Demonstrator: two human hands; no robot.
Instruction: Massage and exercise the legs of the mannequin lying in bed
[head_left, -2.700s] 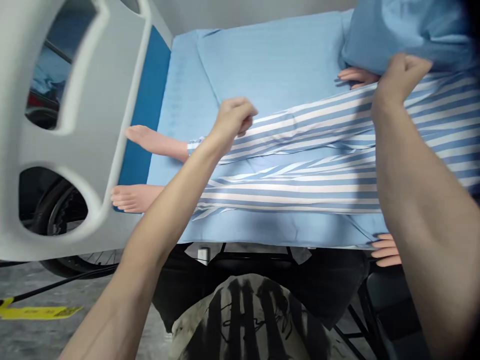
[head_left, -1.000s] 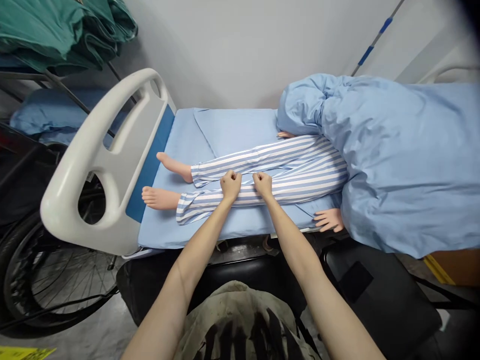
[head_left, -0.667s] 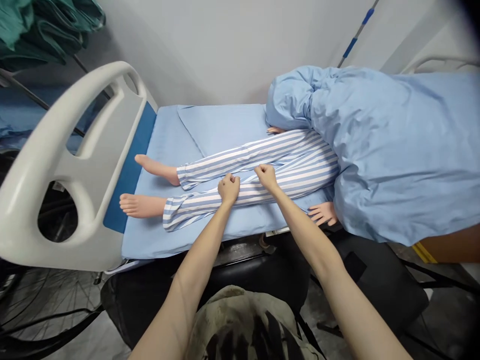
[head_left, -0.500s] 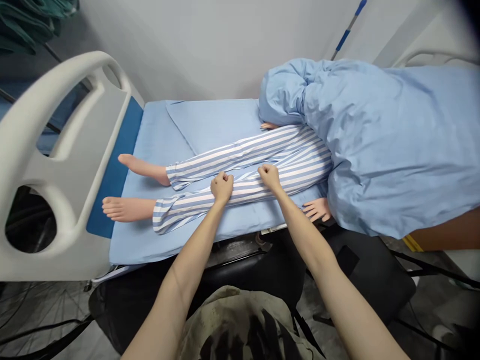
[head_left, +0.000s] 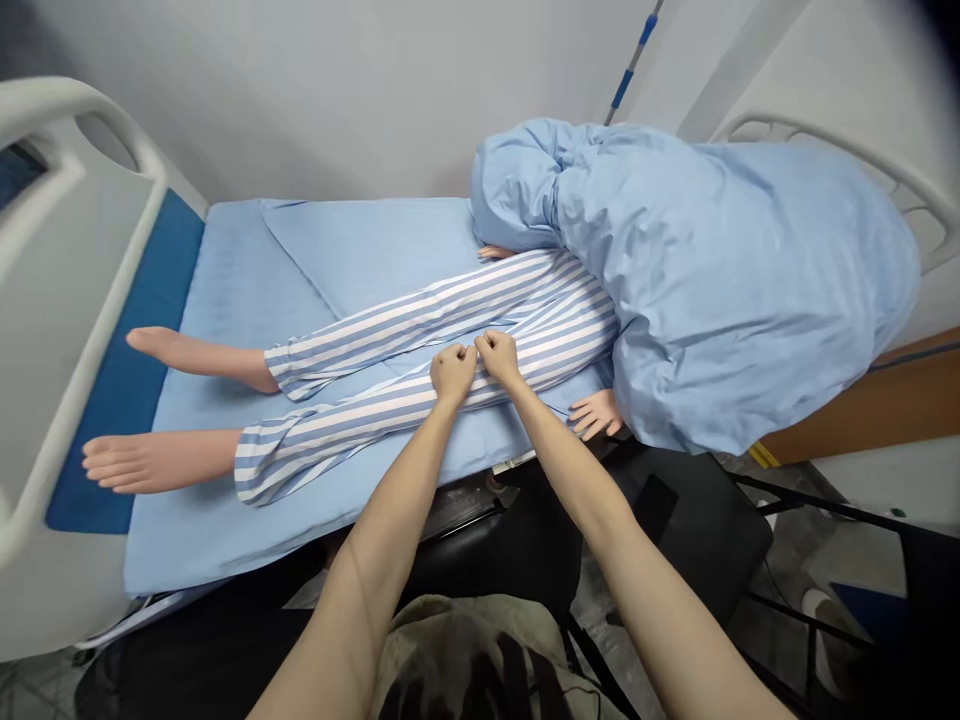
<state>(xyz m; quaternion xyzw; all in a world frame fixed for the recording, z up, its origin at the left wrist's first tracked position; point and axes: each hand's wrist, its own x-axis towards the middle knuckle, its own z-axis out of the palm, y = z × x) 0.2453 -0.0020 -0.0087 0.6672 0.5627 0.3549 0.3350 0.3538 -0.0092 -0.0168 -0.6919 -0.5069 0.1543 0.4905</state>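
Observation:
My left hand [head_left: 454, 373] is closed in a fist over the near leg of the blue-and-white striped trousers [head_left: 360, 410]. Beside it, my right hand [head_left: 497, 355] makes a fist too, and the two nearly touch at the knuckles. Nothing shows in either one. Whether they rest on the cloth or hover just over it I cannot tell. The trousers are on a mannequin lying on a bed, with a bare near foot [head_left: 161, 462] and far foot [head_left: 199, 355]. A light blue quilt [head_left: 720, 270] hides its upper body; one mannequin hand [head_left: 598, 413] sticks out from under it.
A pale blue sheet [head_left: 232, 275] covers the bed, and the grey-and-blue footboard [head_left: 67, 260] rises at the left. Black chairs [head_left: 675, 520] stand along the near side, one with a dark flat object [head_left: 655, 508] on it. A blue-gripped pole [head_left: 632, 70] leans at the wall.
My two fists have come together from a hand's width or more apart, the right one moving left. The view has shifted toward the right, showing more of the quilt. The mannequin lies as before.

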